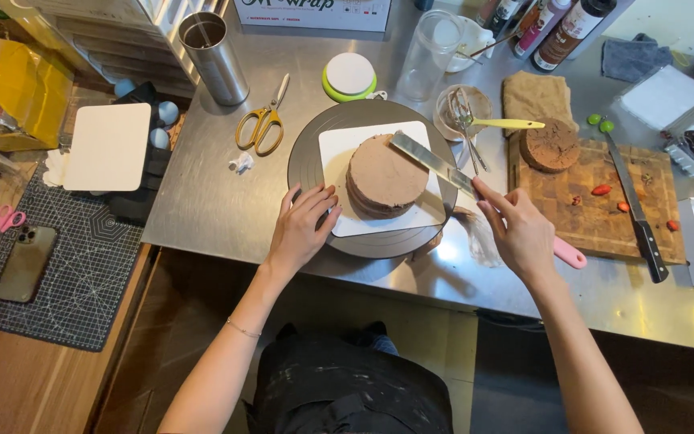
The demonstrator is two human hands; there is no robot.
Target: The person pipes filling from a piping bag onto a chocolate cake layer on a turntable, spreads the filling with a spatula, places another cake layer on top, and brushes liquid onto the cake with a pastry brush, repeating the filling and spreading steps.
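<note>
Round cake (pixel 385 175), flat top, smooth brown frosting, layered sides, on white square board (pixel 339 153) atop grey turntable (pixel 307 173) on steel table (pixel 202 201), left hand (pixel 300 229) grip released, resting on turntable edge, right hand (pixel 521 233) grasping pink-handled spatula (pixel 431 161), blade over cake's right side.

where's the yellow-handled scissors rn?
In the head view, the yellow-handled scissors lie on the steel counter, upper left of the turntable, just right of the metal cup and beyond the left hand.

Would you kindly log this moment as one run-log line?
left hand on turntable rim | right hand holds spatula over cake
</note>
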